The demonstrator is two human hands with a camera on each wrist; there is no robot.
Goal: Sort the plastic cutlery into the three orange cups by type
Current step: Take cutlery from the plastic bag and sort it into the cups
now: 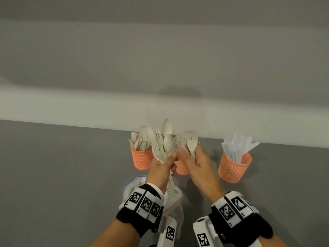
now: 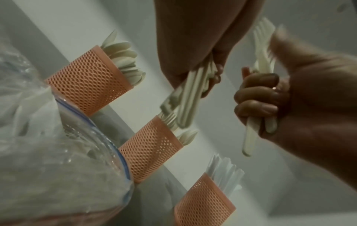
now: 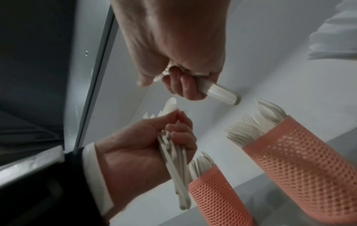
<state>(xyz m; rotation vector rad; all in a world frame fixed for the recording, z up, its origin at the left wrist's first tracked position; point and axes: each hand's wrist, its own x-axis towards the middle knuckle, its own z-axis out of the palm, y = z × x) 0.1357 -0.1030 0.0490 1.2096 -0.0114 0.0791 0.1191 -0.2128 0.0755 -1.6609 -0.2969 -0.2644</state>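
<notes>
My left hand (image 1: 164, 162) grips a mixed bundle of beige spoons and forks (image 1: 164, 144) by the handles, raised in front of the cups. Beside it, my right hand (image 1: 195, 160) holds a few beige forks (image 1: 191, 142), fingers curled round their handles (image 3: 218, 94). Three orange mesh cups stand along the wall: the left cup (image 1: 141, 158) holds spoons, the middle cup (image 1: 181, 169), mostly hidden behind my hands, holds forks (image 2: 170, 120), and the right cup (image 1: 233, 167) holds white knives (image 1: 238, 145).
A clear zip bag (image 1: 170, 204) with more cutlery inside lies on the grey table under my left wrist, just in front of the cups. A pale wall (image 1: 160, 68) rises right behind the cups.
</notes>
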